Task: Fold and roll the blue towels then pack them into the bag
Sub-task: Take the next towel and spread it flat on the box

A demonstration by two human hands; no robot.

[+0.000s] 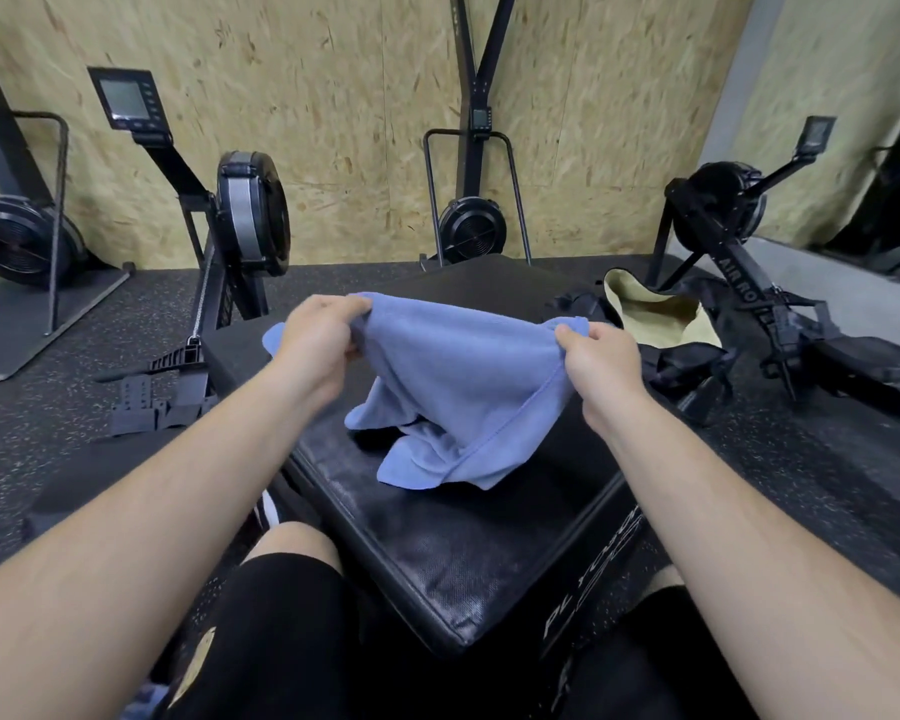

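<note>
Towel: blue towel (458,387) is held up by its top edge, its lower folds draped on the black padded box (437,553).
Left hand (315,340): fingers are clamped on one corner.
Right hand (601,358): fingers are pinched on the other.
Bag: black bag (661,324) is seen open, just right.

A light blue towel (458,376) hangs stretched by its top edge, pinched at one corner by the left hand (318,345) and at the other by the right hand (601,361). Its lower part sags in rumpled folds onto a black padded box (437,553). Just right of the box lies a black bag (661,314), mouth gaping open to show a pale cream lining.
</note>
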